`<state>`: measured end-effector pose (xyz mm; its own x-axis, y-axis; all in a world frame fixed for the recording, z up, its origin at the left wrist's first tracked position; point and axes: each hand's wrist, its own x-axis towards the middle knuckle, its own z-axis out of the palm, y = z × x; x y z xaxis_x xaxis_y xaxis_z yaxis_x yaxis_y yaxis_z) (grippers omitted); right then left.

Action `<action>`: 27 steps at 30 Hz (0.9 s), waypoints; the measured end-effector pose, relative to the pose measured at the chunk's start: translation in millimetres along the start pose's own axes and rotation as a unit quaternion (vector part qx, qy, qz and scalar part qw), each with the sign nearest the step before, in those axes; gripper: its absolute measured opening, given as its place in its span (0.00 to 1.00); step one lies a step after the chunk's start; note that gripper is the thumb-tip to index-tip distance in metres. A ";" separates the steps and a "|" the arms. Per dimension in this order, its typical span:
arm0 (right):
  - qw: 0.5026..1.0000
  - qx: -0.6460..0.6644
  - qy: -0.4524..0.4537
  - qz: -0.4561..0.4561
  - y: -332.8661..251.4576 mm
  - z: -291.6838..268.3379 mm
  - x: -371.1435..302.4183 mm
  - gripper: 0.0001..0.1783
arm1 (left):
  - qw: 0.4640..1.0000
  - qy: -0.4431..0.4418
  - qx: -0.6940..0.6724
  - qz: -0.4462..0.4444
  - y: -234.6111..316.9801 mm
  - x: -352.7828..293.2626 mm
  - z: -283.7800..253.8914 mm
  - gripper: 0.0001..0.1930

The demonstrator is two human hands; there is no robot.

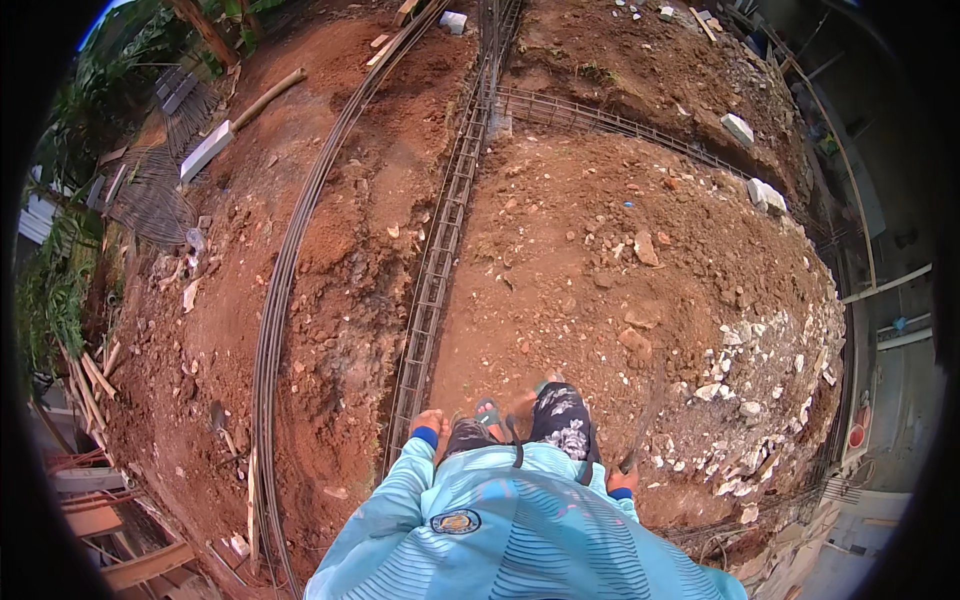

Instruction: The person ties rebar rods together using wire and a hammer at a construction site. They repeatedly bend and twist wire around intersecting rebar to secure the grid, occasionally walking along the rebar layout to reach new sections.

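Note:
My left hand (430, 421), in a blue cuff, is closed with curled fingers beside the near end of a long rebar cage (441, 270). Whatever it may hold is hidden. The cage runs away from me in a narrow trench cut in red soil. Low at my right side, my right hand (622, 480) is closed around a small dark object (628, 463), too small and shaded to name. Between the hands are my patterned shorts and sandalled feet, standing on the dirt to the right of the cage.
A bundle of long steel bars (272, 340) curves along the left. Another rebar cage (620, 124) crosses at the far right, near white blocks (766, 196). Bent steel pieces (150, 205) lie at the far left. White rubble (735, 380) covers the right slope.

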<state>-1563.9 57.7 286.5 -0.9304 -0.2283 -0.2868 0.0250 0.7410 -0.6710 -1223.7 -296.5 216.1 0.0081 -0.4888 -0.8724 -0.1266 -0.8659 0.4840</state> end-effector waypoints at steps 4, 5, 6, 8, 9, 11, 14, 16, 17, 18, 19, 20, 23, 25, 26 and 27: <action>0.998 0.047 -0.028 -0.029 -3.5 14.0 18.9 0.16 | 0.999 0.043 0.020 -0.015 13.6 18.8 -5.2 0.10; 0.997 0.060 -0.035 -0.026 -7.0 13.1 23.3 0.16 | 0.998 0.033 0.048 -0.034 13.7 24.4 -4.9 0.10; 0.998 0.048 -0.039 -0.019 -14.2 15.9 28.8 0.16 | 0.996 0.024 0.076 -0.048 22.8 35.6 -7.0 0.10; 0.999 0.025 -0.046 -0.003 -27.2 17.8 38.1 0.16 | 0.996 0.037 0.061 -0.056 23.1 44.6 -3.1 0.10; 0.999 0.014 -0.044 0.007 -33.8 16.6 45.0 0.16 | 0.993 0.059 0.059 -0.088 26.9 47.8 7.6 0.10; 0.996 -0.038 -0.084 0.019 -52.1 34.1 54.8 0.18 | 0.992 0.074 0.080 -0.065 17.1 68.5 -26.7 0.09; 0.997 -0.042 -0.049 0.037 -48.2 33.8 72.7 0.19 | 0.994 0.034 0.096 -0.044 32.8 72.3 -10.4 0.07; 0.990 -0.109 -0.058 0.072 -43.1 40.7 97.2 0.17 | 0.994 0.058 0.074 -0.055 54.5 72.5 -1.1 0.10; 0.983 -0.147 -0.055 0.093 -34.1 37.9 107.1 0.17 | 0.992 0.064 0.074 -0.082 71.5 71.1 16.4 0.14; 0.996 -0.008 -0.071 0.055 -49.8 56.5 97.4 0.21 | 0.993 0.090 0.072 -0.033 75.2 67.3 -4.1 0.13; 0.996 -0.009 -0.062 0.055 -52.4 56.7 105.6 0.19 | 0.993 0.087 0.074 0.012 87.4 63.9 10.1 0.13; 0.997 -0.009 -0.053 0.055 -55.2 57.6 114.1 0.18 | 0.994 0.061 0.087 0.001 102.8 58.7 14.2 0.10; 0.998 0.015 -0.052 0.034 -73.0 67.3 141.4 0.15 | 0.995 0.088 0.050 0.022 136.9 37.8 35.3 0.08; 0.998 0.007 -0.053 0.021 -86.7 67.8 157.2 0.15 | 0.984 0.079 0.139 0.074 145.7 31.7 39.1 0.09; 0.999 0.022 -0.026 -0.028 -89.6 71.2 164.5 0.15 | 0.960 0.075 0.246 0.113 150.5 28.4 39.1 0.13; 0.999 0.003 -0.023 -0.033 -95.4 75.9 172.4 0.14 | 0.919 0.095 0.356 0.143 155.4 33.1 37.9 0.15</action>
<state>-1699.0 -100.3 249.2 -0.9121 -0.3060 -0.2728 -0.0341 0.7197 -0.6934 -1280.8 -443.2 259.8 0.0387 -0.7542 -0.6555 -0.7666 -0.4432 0.4647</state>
